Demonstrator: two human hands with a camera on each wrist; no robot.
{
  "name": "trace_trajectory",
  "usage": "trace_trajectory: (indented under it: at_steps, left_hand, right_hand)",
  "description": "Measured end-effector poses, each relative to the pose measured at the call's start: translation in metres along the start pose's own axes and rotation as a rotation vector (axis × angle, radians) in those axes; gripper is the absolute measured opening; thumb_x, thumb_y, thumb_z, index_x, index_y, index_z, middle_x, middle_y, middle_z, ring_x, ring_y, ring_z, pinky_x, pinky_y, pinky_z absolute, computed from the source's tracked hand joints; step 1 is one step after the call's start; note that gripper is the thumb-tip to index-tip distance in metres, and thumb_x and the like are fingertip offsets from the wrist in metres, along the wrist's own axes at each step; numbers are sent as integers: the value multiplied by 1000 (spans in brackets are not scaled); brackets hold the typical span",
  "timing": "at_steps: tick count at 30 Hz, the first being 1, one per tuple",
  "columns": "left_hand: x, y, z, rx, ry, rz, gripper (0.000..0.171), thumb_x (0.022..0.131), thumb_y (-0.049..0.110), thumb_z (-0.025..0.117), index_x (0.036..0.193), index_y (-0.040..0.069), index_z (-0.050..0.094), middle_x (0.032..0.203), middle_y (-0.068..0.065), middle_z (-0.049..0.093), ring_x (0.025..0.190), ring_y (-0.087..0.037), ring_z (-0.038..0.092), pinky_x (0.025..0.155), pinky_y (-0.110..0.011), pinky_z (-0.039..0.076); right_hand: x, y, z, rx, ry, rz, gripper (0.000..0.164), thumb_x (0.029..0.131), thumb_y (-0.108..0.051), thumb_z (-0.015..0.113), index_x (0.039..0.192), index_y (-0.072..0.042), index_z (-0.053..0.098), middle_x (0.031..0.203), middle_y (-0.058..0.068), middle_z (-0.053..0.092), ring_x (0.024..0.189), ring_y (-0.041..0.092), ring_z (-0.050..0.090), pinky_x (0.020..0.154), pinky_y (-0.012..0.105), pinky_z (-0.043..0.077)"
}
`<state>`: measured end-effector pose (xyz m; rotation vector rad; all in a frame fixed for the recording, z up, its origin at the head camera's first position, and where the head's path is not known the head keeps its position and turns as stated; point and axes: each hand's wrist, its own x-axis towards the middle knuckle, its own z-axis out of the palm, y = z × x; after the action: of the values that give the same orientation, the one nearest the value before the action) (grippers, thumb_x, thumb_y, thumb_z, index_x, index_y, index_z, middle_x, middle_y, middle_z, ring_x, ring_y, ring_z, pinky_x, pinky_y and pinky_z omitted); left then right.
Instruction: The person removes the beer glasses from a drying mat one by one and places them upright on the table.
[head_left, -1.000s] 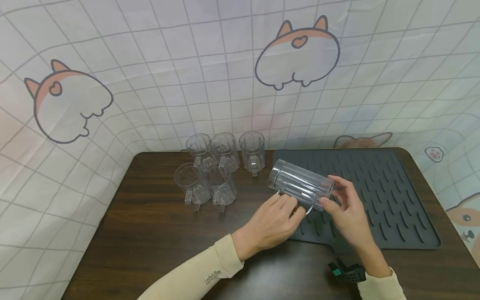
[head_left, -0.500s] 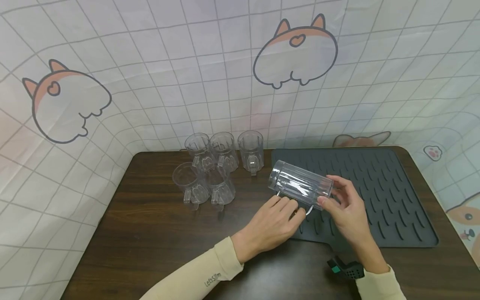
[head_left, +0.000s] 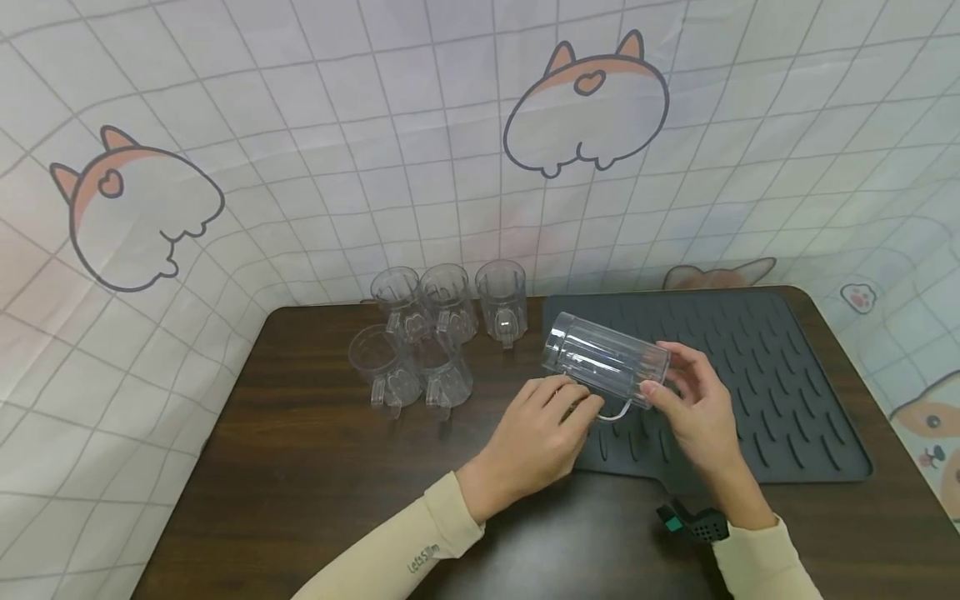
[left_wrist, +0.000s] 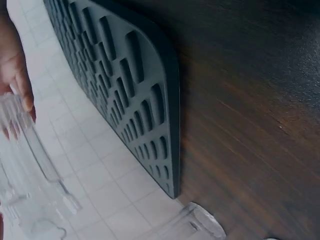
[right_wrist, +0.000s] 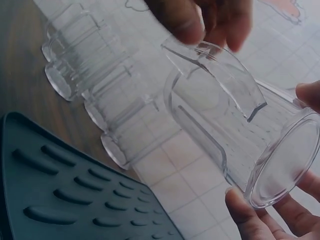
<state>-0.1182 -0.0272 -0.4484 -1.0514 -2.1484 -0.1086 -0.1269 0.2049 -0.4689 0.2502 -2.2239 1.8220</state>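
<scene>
A clear mug (head_left: 607, 358) is held on its side above the dark mat, its handle turned toward me. My right hand (head_left: 693, 408) grips the mug's right end, thumb on the near side and fingers behind. At the handle's left part is my left hand (head_left: 536, 429); its fingers are bent. The right wrist view shows the left thumb and fingers (right_wrist: 187, 27) pinching the far end of the handle (right_wrist: 220, 75). In the left wrist view, the mug (left_wrist: 30, 165) appears at the left edge, with the right hand (left_wrist: 12, 65) above it.
Several clear mugs (head_left: 501, 292) stand upright at the back left, handles toward me. A dark ridged mat (head_left: 780, 392) lies on the right of the brown wooden table (head_left: 315, 500). A patterned cloth (head_left: 337, 167) hangs behind the table.
My left fingers have shifted left along the handle, showing more of its loop. The mug has risen slightly, still in the right hand.
</scene>
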Motion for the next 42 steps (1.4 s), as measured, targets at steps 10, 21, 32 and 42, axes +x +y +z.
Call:
trace_trajectory:
  at_steps: [10, 21, 32, 42]
  left_hand:
    - [-7, -10, 2, -321, 115, -343, 26, 92, 20, 73, 114, 7, 65, 96, -1, 65, 86, -14, 59, 72, -24, 46]
    - [-8, -13, 2, -934, 46, -805, 20, 104, 20, 58, 120, 8, 61, 104, -8, 67, 91, -18, 63, 82, -26, 54]
    - [-2, -16, 10, -1589, 190, -1234, 23, 110, 22, 45, 111, 4, 60, 95, 1, 65, 89, -8, 65, 77, -22, 53]
    - [-5, -10, 10, -2033, 309, -1274, 27, 110, 37, 41, 105, 22, 63, 93, 11, 65, 90, -6, 62, 83, -25, 50]
  right_hand:
    - [4, -3, -5, -39, 45, -2, 56, 95, 5, 64, 148, 0, 45, 125, -14, 53, 113, 0, 58, 83, 5, 52]
    - [9, -8, -6, 53, 61, 2, 56, 94, 7, 64, 147, -3, 48, 127, -11, 58, 114, 0, 61, 86, 6, 53]
    - [11, -17, 4, 196, 79, 2, 54, 94, 10, 62, 145, -4, 50, 127, -3, 59, 114, 2, 64, 85, 9, 55]
    - [11, -18, 14, 308, 88, -7, 55, 92, 14, 58, 143, -6, 50, 127, 2, 58, 113, 6, 65, 87, 12, 56]
